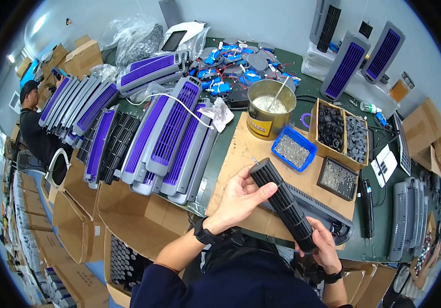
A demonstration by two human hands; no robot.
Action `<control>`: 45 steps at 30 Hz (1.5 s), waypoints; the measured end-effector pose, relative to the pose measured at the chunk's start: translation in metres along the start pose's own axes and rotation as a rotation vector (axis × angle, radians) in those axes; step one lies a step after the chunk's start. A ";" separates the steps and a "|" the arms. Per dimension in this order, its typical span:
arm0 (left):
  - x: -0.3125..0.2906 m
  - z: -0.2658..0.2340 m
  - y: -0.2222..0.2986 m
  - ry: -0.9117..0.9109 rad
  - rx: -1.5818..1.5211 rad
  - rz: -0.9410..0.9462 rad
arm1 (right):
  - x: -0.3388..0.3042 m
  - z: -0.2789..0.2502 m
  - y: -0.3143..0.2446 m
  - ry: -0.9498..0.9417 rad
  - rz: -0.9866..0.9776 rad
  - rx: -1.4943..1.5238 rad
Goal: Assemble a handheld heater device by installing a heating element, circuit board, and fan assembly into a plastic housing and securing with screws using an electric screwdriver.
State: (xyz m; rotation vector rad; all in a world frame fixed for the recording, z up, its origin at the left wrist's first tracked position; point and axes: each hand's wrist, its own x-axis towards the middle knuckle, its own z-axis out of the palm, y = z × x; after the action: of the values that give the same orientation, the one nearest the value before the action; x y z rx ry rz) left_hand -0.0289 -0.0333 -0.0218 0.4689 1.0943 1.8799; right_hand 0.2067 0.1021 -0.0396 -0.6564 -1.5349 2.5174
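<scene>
Black roller [284,208] is held slanting above the near edge of the cardboard sheet [238,159], partly in front of the grey housing [317,206]. My left hand [241,196] is half curled on its far end; my right hand [324,244] closes around the near end, some fingertips hidden. I judge this step as positioning; next calls for steady, two-handed aligning.

The fan roller [285,204] is plain black, banded by rings. The fan covers [175,123] show slatted purple framed in grey. The tray [310,159] is bright blue, the tin [255,114] dull gold, the table [220,154] dark green, the cardboard sheet [246,149] tan.
</scene>
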 end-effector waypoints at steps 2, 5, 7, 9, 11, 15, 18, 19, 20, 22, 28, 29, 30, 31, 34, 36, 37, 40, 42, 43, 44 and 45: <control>-0.002 0.007 0.003 0.041 0.102 0.009 | -0.002 -0.008 0.005 0.003 0.008 -0.013; 0.001 0.008 -0.003 0.025 0.124 0.009 | -0.002 -0.008 0.004 0.085 0.039 -0.003; 0.001 0.011 -0.001 0.036 0.134 0.011 | 0.000 -0.007 0.003 0.115 0.071 -0.017; 0.001 0.012 -0.001 0.046 0.145 0.012 | 0.001 -0.008 0.003 0.116 0.097 -0.002; 0.002 0.011 -0.003 0.023 0.134 -0.020 | 0.001 -0.010 0.002 0.118 0.121 0.012; 0.002 0.012 -0.005 0.035 0.139 -0.036 | 0.000 -0.012 0.001 0.101 0.193 0.068; 0.003 0.012 -0.006 0.049 0.177 -0.053 | -0.002 -0.014 -0.001 0.111 0.266 0.119; 0.004 0.012 -0.007 0.057 0.178 -0.051 | -0.002 -0.014 -0.002 0.121 0.319 0.153; 0.004 0.011 -0.008 0.065 0.179 -0.049 | -0.002 -0.015 -0.002 0.120 0.321 0.151; 0.005 0.010 -0.010 0.062 0.187 -0.043 | -0.002 -0.017 0.000 0.131 0.347 0.214; 0.009 0.011 -0.019 0.096 0.195 0.063 | -0.006 -0.006 -0.009 0.049 0.350 0.296; 0.010 0.010 -0.023 0.129 0.248 0.160 | -0.007 0.000 -0.016 0.053 0.345 0.292; 0.010 0.015 -0.018 0.117 0.246 0.158 | -0.008 0.007 -0.026 -0.007 0.331 0.160; 0.009 0.023 -0.007 0.110 0.013 0.032 | -0.010 0.013 -0.039 -0.064 0.316 0.027; 0.013 0.011 0.016 0.049 -0.274 -0.164 | -0.014 0.022 -0.090 -0.308 0.247 -0.365; 0.018 -0.009 0.033 0.132 -0.440 -0.146 | -0.004 0.044 -0.138 -0.303 -0.095 -0.671; 0.023 -0.019 0.040 0.043 -0.572 -0.178 | 0.000 0.052 -0.162 -0.212 -0.200 -0.685; 0.031 -0.042 0.051 -0.008 -0.718 -0.203 | 0.055 0.061 -0.207 0.008 -0.367 -0.713; 0.042 -0.044 0.049 0.019 -0.717 -0.238 | 0.114 0.051 -0.216 0.107 -0.434 -0.885; 0.044 -0.053 0.047 -0.023 -0.765 -0.329 | 0.151 0.045 -0.210 0.119 -0.501 -0.951; 0.035 -0.047 0.051 -0.066 -0.794 -0.349 | 0.171 0.044 -0.206 0.142 -0.596 -1.027; 0.039 -0.049 0.048 -0.099 -0.826 -0.376 | 0.201 0.035 -0.203 0.186 -0.536 -1.088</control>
State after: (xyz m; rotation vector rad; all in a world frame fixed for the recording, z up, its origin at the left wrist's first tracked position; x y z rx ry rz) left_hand -0.1071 -0.0361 -0.0117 -0.1159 0.2446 1.7553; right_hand -0.0128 0.2353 0.0902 -0.4304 -2.4948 1.0861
